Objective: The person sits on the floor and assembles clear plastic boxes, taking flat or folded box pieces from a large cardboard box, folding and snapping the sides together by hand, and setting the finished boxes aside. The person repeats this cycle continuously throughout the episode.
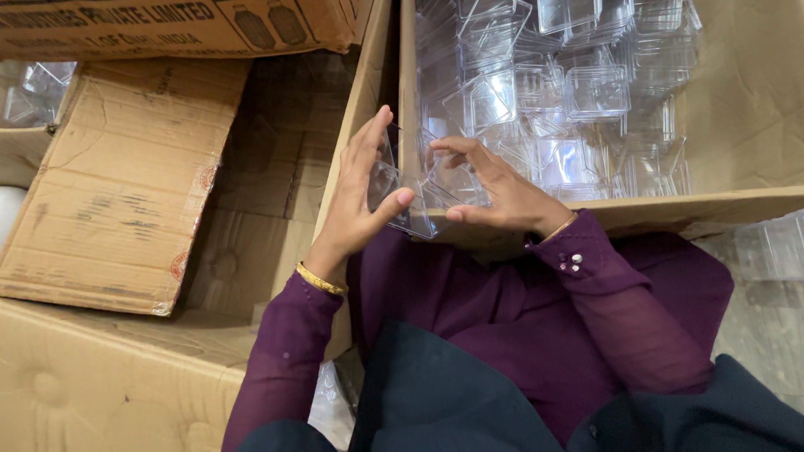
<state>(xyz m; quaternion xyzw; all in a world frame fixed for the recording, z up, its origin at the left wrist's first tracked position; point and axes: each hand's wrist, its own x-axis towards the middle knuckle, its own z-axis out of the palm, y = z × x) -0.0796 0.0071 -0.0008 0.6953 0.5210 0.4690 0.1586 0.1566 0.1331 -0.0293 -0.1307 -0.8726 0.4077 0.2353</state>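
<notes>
A: Where was the clear plastic container (412, 194) located?

B: It was held between both hands, directly over the near wall of the right-hand cardboard box (737, 109). The left hand (362, 194) had its fingers extended flat against the container's left side, thumb pressed to its lower edge. The right hand (494, 188) had its fingers curled and clamped on the container's right side.

A: What surrounded it?

B: Inside the box, just beyond the hands, lay a heap of clear plastic containers (569, 92), filling the box's left and middle portion. Left of the box stood a second, open cardboard carton (276, 167) with a folded flap (126, 184). Further clear containers (770, 247) lay outside the box's near right corner.

A: Obstructions and clearance?

B: The box's left wall and near wall met right at the hands. The box's right interior side was bare cardboard. Purple sleeves (603, 301) occupied the space below the box's near wall.
</notes>
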